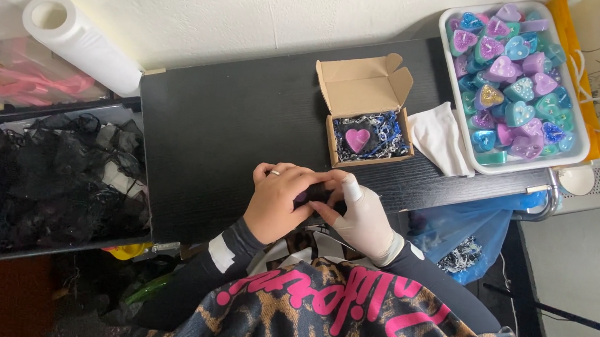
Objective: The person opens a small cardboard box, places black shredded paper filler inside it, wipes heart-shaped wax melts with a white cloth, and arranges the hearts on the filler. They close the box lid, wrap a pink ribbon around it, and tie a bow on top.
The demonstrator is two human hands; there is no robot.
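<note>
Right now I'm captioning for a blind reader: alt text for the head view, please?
The left hand and gloved right hand meet over a small dark item on a black table. Behind them sits an open cardboard box holding a pink heart, beside a white tray of colourful hearts.

Home craft corner: black desk [232,135] sitting against a white wall, tray [579,118] of heart candles far right, open cardboard gift box [363,117], paper roll [80,42] lying far left.

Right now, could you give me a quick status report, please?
Left hand and right hand together, pinching a small dark item. Open box just beyond. Nothing between.
</note>
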